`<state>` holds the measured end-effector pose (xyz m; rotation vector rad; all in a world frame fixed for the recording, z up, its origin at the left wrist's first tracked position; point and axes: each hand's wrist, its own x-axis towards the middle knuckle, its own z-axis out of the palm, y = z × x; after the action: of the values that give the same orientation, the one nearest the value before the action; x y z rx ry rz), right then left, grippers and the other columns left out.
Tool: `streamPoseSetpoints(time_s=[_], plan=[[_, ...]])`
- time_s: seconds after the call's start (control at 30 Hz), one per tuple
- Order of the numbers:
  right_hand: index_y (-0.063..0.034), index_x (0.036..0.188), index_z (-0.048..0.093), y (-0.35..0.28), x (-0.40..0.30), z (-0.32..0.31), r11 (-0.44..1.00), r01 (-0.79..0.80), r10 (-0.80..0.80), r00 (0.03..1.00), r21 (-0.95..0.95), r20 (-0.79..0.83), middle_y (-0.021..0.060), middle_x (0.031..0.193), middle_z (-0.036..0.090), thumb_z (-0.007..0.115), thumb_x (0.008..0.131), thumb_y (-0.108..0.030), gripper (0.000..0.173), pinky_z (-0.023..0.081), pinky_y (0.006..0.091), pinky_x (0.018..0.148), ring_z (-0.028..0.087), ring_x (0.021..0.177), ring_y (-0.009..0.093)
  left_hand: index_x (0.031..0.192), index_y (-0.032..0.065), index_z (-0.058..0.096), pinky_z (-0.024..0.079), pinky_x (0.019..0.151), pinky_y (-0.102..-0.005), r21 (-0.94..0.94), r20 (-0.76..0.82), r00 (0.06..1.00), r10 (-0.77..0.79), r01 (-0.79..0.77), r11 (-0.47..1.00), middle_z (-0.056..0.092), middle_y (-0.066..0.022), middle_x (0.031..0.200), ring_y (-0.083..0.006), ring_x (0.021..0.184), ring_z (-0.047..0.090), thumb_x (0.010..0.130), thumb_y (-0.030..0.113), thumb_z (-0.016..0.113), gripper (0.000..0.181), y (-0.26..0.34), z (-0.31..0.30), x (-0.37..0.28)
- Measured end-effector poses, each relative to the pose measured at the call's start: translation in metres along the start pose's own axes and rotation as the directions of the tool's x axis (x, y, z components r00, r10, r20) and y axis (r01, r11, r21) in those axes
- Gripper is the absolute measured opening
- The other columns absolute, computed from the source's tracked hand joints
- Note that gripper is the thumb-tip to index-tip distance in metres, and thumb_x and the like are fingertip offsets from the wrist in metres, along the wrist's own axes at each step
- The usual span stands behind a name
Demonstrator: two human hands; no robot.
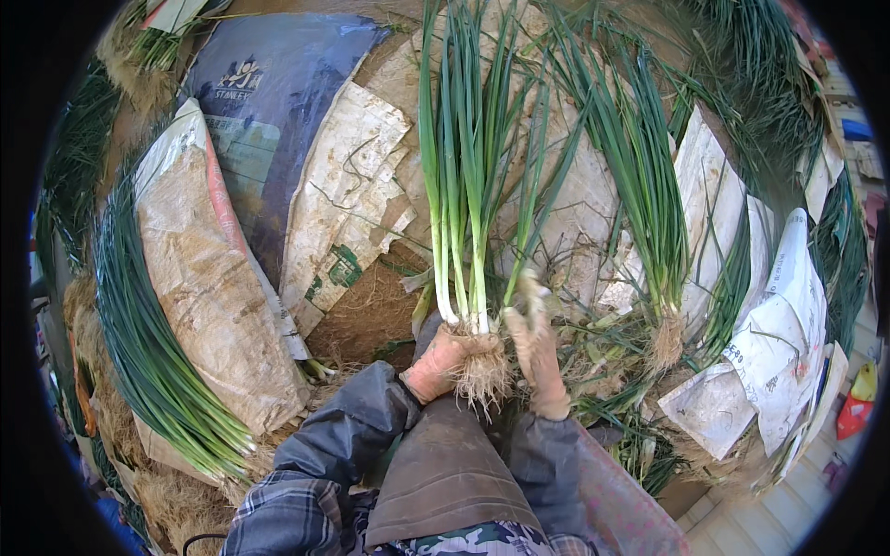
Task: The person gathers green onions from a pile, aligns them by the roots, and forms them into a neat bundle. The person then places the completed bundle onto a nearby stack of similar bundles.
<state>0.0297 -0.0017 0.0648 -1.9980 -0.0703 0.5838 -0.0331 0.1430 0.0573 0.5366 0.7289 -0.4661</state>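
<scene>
My left hand [439, 365], in a soiled pinkish work glove, grips a small bunch of green onions [462, 229] at its base. The white stems stand above the glove. A tangle of pale roots [481, 372] hangs beside the fingers. Just right of the bunch is my right hand [537, 351], gloved too and blurred by motion, with its fingers pointing away from me. A separate green onion stalk [523, 247] rises by its fingertips; whether the hand holds it cannot be made out.
Another bunch of green onions [643, 187] lies at right, over trimmed leaves [591, 361]. A long heap [160, 354] lies at left against a dirty woven sack [215, 299]. A blue printed sack [278, 90] covers ground behind; white sacks [779, 347] stand at far right.
</scene>
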Motion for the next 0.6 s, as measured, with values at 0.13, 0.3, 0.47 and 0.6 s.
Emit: streamPoseSetpoints(time_s=[0.13,0.3,0.47,0.6], plan=[[-0.0013,0.122,0.055,0.022,0.008,-0.006,0.989,-0.14,0.15,0.905,-0.054,0.398,0.0186,0.112,0.061,0.054,0.093,-0.037,0.046,0.048,0.0342,0.083,0.061,0.102,0.025,0.103,0.0004,0.059,0.053,0.07,-0.0307,0.072,0.043,0.999,-0.03,0.027,0.997,0.064,-0.0065,0.087,-0.0167,0.078,0.063,0.081,-0.001,0.064,0.023,0.008,0.003,-0.002],[-0.007,0.078,0.065,0.0,-0.002,-0.002,0.668,0.274,-0.059,0.946,-0.692,0.318,0.0169,0.066,0.06,0.052,0.093,-0.029,0.03,0.047,0.0413,0.057,0.061,0.064,0.032,0.102,0.0003,0.06,0.052,0.074,-0.0298,0.148,0.045,0.996,0.079,-0.085,0.985,0.065,-0.006,0.088,-0.0161,0.08,0.063,0.08,-0.001,0.066,0.022,-0.001,-0.005,-0.003],[-0.0112,0.065,0.062,0.003,-0.063,-0.013,0.58,0.384,-0.043,0.895,-0.718,0.444,0.011,0.059,0.06,0.055,0.088,-0.027,0.029,0.046,0.0407,0.052,0.061,0.056,0.03,0.099,0.0008,0.057,0.054,0.066,-0.0314,-0.005,-0.057,0.997,-0.049,0.049,0.999,0.062,-0.0066,0.082,-0.0156,0.072,0.061,0.081,0.004,0.066,0.02,0.014,-0.01,-0.005],[-0.0117,0.086,0.068,0.093,-0.146,-0.039,0.466,0.393,0.42,0.69,-0.792,0.59,0.0115,0.072,0.067,0.055,0.09,-0.034,0.026,0.052,0.0376,0.059,0.067,0.067,0.028,0.107,0.0017,0.053,0.054,0.078,-0.0403,-0.155,0.121,0.991,0.056,-0.037,0.987,0.059,-0.0111,0.09,-0.024,0.08,0.061,0.083,0.006,0.064,0.026,0.022,0.005,-0.02]])
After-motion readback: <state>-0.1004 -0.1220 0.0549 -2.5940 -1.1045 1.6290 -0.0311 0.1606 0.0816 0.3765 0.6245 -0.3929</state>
